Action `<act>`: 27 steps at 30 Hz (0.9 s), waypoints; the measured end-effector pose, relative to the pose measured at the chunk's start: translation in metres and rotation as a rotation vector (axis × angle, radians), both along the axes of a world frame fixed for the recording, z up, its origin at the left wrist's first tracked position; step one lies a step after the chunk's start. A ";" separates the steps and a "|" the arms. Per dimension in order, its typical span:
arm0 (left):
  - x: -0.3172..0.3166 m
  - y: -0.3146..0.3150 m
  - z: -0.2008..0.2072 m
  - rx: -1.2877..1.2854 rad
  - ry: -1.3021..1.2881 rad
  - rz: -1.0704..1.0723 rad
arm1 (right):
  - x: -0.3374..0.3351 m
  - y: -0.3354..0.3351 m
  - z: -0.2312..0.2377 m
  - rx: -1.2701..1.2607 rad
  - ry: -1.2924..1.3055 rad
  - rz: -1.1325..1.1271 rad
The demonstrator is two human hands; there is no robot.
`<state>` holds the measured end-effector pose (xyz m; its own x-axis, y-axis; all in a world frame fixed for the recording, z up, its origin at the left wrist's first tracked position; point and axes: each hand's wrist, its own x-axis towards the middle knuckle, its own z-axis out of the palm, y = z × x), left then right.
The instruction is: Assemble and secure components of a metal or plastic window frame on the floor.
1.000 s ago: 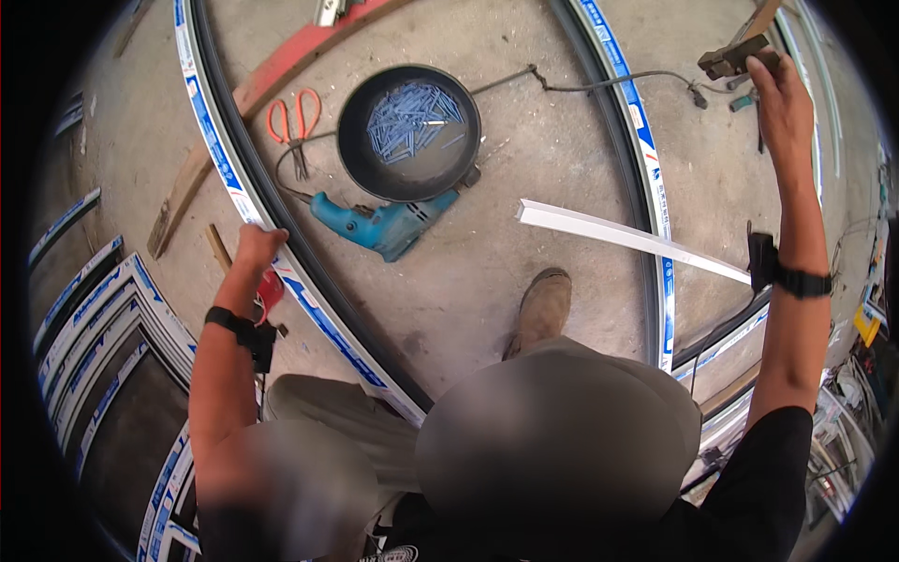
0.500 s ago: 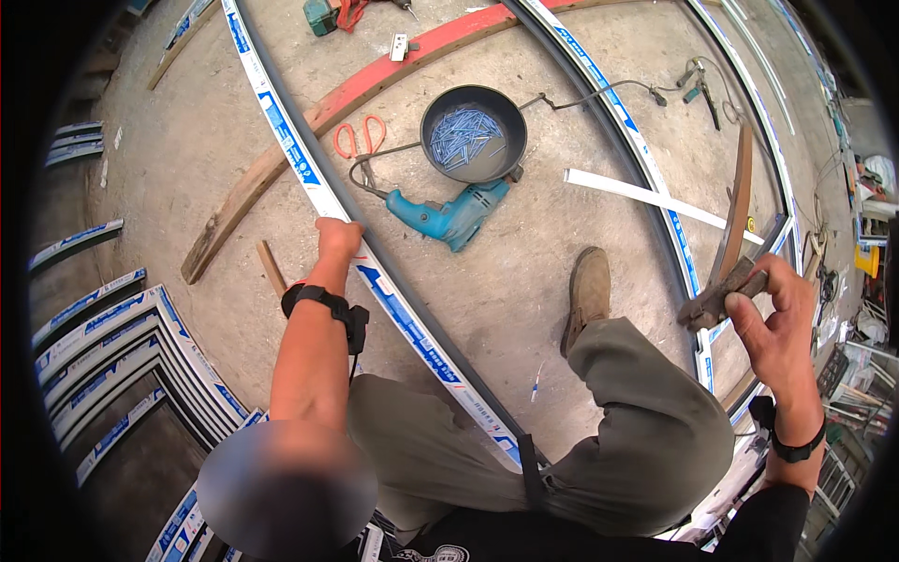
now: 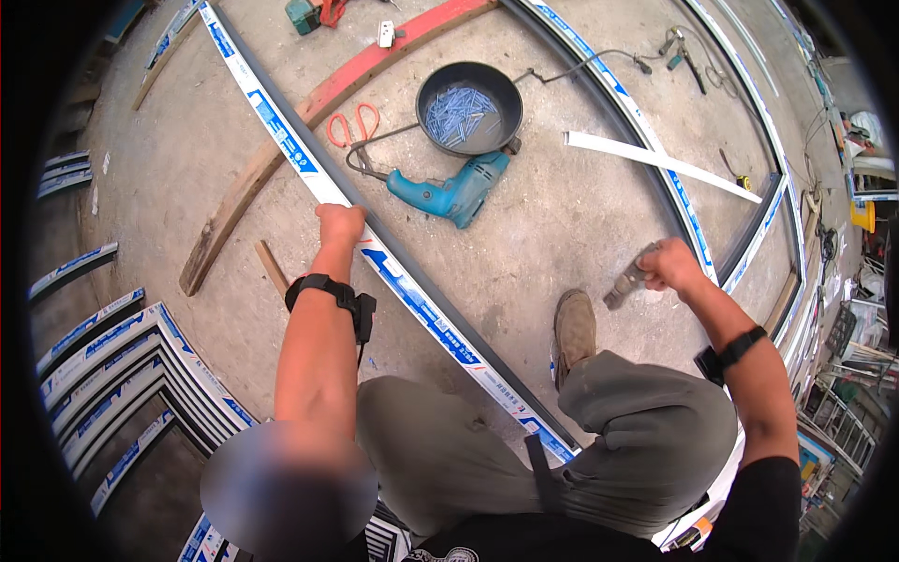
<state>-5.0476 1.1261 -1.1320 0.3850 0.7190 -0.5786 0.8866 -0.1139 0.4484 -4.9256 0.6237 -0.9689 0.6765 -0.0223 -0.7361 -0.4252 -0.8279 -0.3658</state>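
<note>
My left hand (image 3: 342, 225) is closed around a long white profile bar (image 3: 421, 304) with blue-printed film, which runs diagonally across the floor. Past my right foot, my right hand (image 3: 672, 265) grips a hammer by its dark, rusty head (image 3: 626, 281). Motion blurs the head, and the wooden handle does not show now. Beyond the bar lies a teal power drill (image 3: 449, 195). It rests against a black round pan (image 3: 514, 98) of blue screws (image 3: 457, 117). Red-handled scissors (image 3: 353, 126) lie left of the pan.
A part-red wooden beam (image 3: 229, 220) passes under the bar. Further right are another film-covered bar (image 3: 609, 89), a white strip (image 3: 655, 165) and a tape measure (image 3: 743, 183). Stacked frames (image 3: 103, 351) fill the left side. The drill's cable crosses the floor.
My right hand has swung left and inward with the hammer; its handle, visible before, no longer shows. My left hand keeps its hold on the bar. The bar's near end has shifted rightward in the view.
</note>
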 end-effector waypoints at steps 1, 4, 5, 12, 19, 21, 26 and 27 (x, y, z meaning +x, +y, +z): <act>-0.005 -0.001 0.002 -0.006 -0.029 -0.007 | 0.000 0.001 -0.018 0.012 0.039 -0.043; -0.007 0.003 0.006 -0.001 -0.044 0.008 | 0.011 0.010 -0.071 0.031 0.121 -0.102; -0.008 0.005 0.002 0.024 -0.063 -0.016 | 0.015 0.014 -0.084 0.050 0.149 -0.119; -0.010 0.010 -0.008 0.075 -0.067 -0.063 | 0.051 0.073 -0.058 -0.555 -0.058 0.984; -0.018 0.003 -0.001 0.109 -0.024 -0.052 | 0.108 0.262 0.046 0.148 -0.290 1.286; -0.018 0.001 -0.001 0.110 0.000 -0.045 | 0.138 0.319 0.042 0.183 -0.387 1.322; -0.004 -0.002 0.008 0.057 0.018 -0.036 | 0.219 0.439 -0.011 0.058 -0.446 0.982; -0.008 -0.002 0.008 0.073 0.038 -0.050 | 0.227 0.460 -0.025 0.018 -0.517 0.896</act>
